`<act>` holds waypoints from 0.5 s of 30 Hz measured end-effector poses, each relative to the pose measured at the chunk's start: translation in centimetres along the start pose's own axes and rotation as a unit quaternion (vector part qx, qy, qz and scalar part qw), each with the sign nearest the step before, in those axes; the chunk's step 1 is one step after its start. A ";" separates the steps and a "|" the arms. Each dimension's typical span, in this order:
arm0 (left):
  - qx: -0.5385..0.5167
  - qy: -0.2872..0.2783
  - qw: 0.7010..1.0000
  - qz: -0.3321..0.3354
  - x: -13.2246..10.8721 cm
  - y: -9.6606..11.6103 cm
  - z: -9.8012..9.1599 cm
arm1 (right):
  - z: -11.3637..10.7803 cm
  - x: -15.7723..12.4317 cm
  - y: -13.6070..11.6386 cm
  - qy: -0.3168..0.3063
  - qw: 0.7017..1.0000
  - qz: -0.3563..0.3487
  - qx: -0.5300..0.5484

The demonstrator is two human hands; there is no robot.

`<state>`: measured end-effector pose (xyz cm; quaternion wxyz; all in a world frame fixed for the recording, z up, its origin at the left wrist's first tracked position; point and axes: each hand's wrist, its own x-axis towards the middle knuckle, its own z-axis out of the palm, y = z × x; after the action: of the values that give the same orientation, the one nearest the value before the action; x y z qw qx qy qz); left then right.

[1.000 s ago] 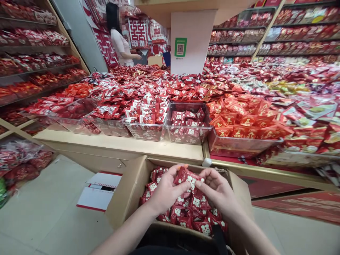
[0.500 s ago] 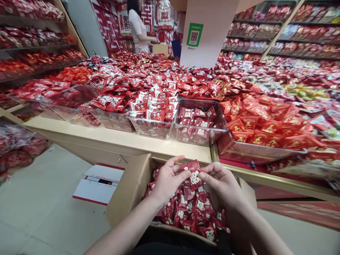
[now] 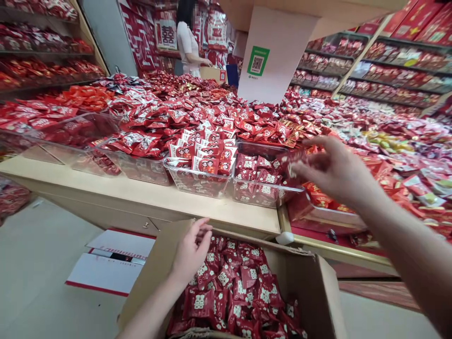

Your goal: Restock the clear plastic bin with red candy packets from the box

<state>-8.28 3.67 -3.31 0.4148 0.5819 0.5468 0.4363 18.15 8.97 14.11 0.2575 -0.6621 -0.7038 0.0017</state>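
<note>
Head view, red packet (image 3: 292,164) seemingly pinched at tip of right grip (image 3: 332,172), left grip (image 3: 192,247) unclenched

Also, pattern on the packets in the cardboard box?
Packets: cream characters and flowers on dark red; head view.

Carton (image 3: 319,282) open above; bin wall (image 3: 256,195) blocks low path

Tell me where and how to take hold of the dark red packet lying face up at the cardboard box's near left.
Pinch the dark red packet by its left and right edges, probably best from above: its printed face looks uncovered, the cardboard box is open-topped, and neighbouring packets crowd its sides.
</note>
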 end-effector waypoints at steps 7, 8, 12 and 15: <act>0.073 0.025 0.996 0.036 0.2 -4.1 -0.7 | 5.3 11.1 1.7 -0.258 0.882 -0.060 -0.390; 0.086 0.022 0.995 0.050 0.1 -4.3 -0.6 | 6.3 11.3 1.9 -0.280 0.867 -0.070 -0.407; 0.177 0.004 0.977 0.122 0.1 -5.2 -0.6 | 8.3 11.3 2.6 -0.306 0.860 -0.050 -0.406; 0.228 0.005 0.960 0.160 0.2 -5.6 -0.6 | 8.4 11.3 3.1 -0.311 0.872 -0.011 -0.378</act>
<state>-10.41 4.19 -8.51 0.1932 0.7389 0.5335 0.3634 18.10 22.72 9.79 -0.2445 -0.6666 -0.7016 -0.0609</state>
